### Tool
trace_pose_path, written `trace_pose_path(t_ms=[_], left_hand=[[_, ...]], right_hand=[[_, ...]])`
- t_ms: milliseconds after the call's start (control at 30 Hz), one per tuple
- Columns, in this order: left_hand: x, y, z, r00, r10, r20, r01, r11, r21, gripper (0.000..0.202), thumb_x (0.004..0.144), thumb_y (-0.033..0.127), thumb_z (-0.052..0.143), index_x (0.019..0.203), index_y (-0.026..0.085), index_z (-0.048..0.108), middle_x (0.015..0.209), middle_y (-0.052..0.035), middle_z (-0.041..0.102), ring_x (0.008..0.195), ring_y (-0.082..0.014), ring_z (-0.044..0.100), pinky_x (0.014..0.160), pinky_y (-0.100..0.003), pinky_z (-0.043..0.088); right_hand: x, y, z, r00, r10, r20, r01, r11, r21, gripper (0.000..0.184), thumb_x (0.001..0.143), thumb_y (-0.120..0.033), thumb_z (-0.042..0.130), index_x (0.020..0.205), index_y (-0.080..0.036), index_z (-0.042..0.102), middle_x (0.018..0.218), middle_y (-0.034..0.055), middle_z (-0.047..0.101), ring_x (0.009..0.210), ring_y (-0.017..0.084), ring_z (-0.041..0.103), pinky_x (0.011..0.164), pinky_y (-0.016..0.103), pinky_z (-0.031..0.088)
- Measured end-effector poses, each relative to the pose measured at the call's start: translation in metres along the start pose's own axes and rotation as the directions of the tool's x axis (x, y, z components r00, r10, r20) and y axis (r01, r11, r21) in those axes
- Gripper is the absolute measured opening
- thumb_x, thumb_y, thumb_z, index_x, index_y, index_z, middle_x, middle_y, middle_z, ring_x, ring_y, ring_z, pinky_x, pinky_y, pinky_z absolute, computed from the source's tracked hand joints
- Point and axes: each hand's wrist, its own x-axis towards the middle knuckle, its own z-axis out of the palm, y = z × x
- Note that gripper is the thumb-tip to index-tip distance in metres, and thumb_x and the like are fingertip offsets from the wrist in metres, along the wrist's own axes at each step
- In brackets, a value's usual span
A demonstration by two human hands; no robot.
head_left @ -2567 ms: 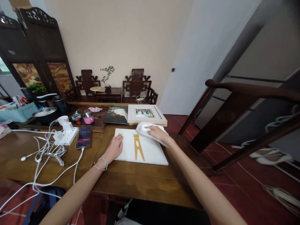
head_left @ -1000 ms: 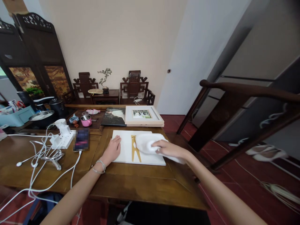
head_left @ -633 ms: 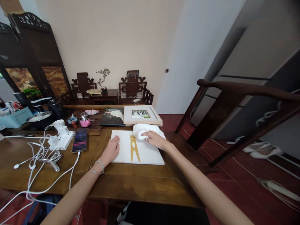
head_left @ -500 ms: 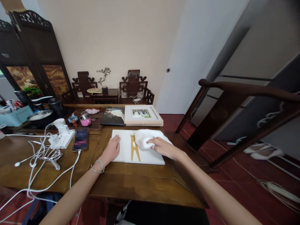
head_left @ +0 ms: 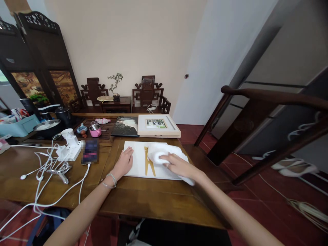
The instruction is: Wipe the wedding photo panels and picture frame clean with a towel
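A white rectangular panel (head_left: 137, 160) lies flat on the wooden table. My left hand (head_left: 124, 161) presses on its left edge with the fingers stretched out. My right hand (head_left: 177, 164) grips a bunched white cloth (head_left: 167, 150) over the panel's right half, and part of the cloth hangs past the near right corner. Between the hands, a flat gold shape with two legs (head_left: 148, 166) shows on the panel; whether it is printed or a loose piece I cannot tell. The cloth touches or covers its right side.
Behind the panel lie a white picture frame (head_left: 159, 124) and a dark photo board (head_left: 125, 126). To the left are a phone (head_left: 89, 152), a power strip (head_left: 69, 150), tangled white cables and a pink cup (head_left: 95, 130). A wooden chair (head_left: 241, 123) stands at right.
My right hand has shifted the cloth slightly, and more of it now droops over the panel's near right corner. The left hand stays on the panel. The view has moved a little.
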Motion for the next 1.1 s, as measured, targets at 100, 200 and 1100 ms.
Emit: trace_pose_path(t_ms=[100, 200, 1100], left_hand=[[0.000, -0.001, 0.001, 1.000, -0.018, 0.010, 0.018, 1.000, 0.009, 0.041, 0.089, 0.013, 0.031, 0.126, 0.009, 0.048, 0.138, -0.0159, 0.044, 0.133, -0.0238, 0.033, 0.110, -0.047, 0.027], [0.000, -0.002, 0.002, 1.000, -0.019, 0.006, 0.019, 1.000, 0.006, 0.044, 0.090, 0.016, 0.030, 0.131, 0.007, 0.041, 0.143, -0.0176, 0.037, 0.136, -0.0234, 0.026, 0.110, -0.046, 0.026], [0.000, 0.003, -0.002, 0.998, -0.013, 0.067, 0.009, 0.999, 0.051, 0.043, 0.090, 0.016, 0.030, 0.130, 0.007, 0.042, 0.141, -0.0184, 0.039, 0.135, -0.0255, 0.030, 0.109, -0.049, 0.026]], right_hand=[[0.038, -0.002, 0.012, 0.995, -0.067, -0.068, 0.064, 0.997, -0.044, 0.039, 0.078, -0.009, 0.036, 0.107, -0.018, 0.061, 0.113, 0.0091, 0.063, 0.117, 0.027, 0.048, 0.101, 0.050, 0.028], [0.049, -0.011, 0.022, 0.992, -0.098, -0.082, 0.089, 0.991, -0.101, 0.042, 0.075, -0.006, 0.038, 0.110, -0.013, 0.059, 0.130, 0.0135, 0.052, 0.134, 0.030, 0.027, 0.106, 0.057, 0.015], [0.060, -0.026, 0.031, 0.945, -0.310, -0.106, 0.273, 0.924, -0.268, 0.040, 0.069, -0.006, 0.046, 0.104, -0.008, 0.064, 0.132, 0.0193, 0.050, 0.134, 0.031, 0.026, 0.110, 0.053, 0.016]])
